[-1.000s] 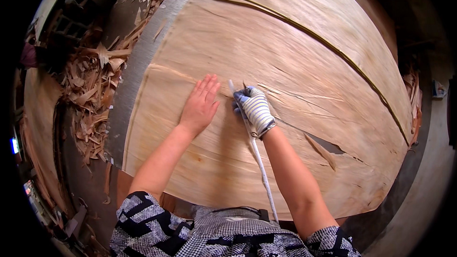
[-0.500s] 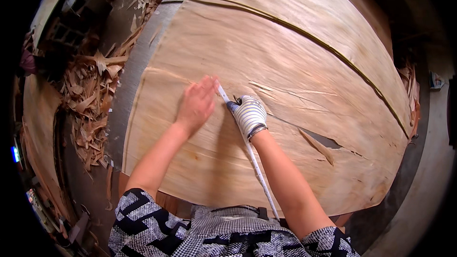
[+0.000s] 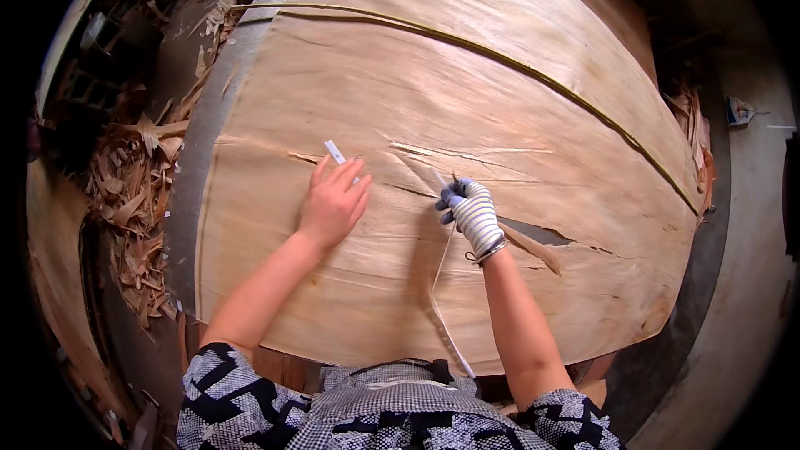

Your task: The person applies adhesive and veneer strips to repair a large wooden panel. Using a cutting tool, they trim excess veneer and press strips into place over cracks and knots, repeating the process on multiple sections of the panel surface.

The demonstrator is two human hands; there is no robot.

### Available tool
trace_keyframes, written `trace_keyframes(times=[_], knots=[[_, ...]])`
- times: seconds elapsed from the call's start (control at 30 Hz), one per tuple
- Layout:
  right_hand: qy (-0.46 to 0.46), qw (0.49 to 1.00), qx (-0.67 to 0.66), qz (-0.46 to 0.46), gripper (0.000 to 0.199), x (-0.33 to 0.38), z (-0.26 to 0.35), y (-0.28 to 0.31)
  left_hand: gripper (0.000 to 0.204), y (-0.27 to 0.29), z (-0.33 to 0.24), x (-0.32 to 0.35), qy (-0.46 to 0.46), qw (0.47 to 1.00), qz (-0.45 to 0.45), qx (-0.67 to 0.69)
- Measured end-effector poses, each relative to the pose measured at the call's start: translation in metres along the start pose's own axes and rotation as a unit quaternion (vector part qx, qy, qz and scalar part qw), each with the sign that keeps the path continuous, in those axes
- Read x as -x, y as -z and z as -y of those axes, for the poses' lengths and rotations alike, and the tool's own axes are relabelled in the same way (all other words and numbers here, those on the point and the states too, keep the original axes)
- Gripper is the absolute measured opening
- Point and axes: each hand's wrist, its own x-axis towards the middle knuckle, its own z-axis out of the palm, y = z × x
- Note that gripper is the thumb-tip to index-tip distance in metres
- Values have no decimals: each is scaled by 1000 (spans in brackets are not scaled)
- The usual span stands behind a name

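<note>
A short piece of white perforated tape [image 3: 334, 152] lies on the wood veneer sheet [image 3: 350, 75]. My bare left hand [image 3: 330, 204] is flat over its lower part, fingers spread and pressed on the veneer. To the right, my right hand [image 3: 473, 215], in a striped glove with bluish fingertips, pinches a strip of white tape [image 3: 440, 317]. The strip's short free end sticks up past the fingers, and the rest hangs down to my waist. A small dark thing shows at the gloved fingertips, too small to name. Close to the right hand, a split [image 3: 542, 232] opens in the veneer.
A long thin, bent stick [image 3: 450, 36] crosses the far part of the sheet. A loose veneer sliver [image 3: 532, 248] lies by the split. Grey metal edging [image 3: 212, 104] runs along the left side, with heaped wood shavings [image 3: 137, 200] beyond it.
The tape between my hands has parted, leaving a short piece under my left hand. My right hand has moved right with the strip. My left hand has shifted slightly down, fingers now spread.
</note>
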Motion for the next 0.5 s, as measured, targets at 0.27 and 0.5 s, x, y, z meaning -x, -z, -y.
trace_keyframes(times=[0.27,0.5], knots=[[-32,994,-80,-67,12,-22,36,18,53,-25,-30,-55,-1,1000,-11,15],[-67,972,-181,-132,7,-26,0,30,64,-37,-44,-82,42,999,-25,13]])
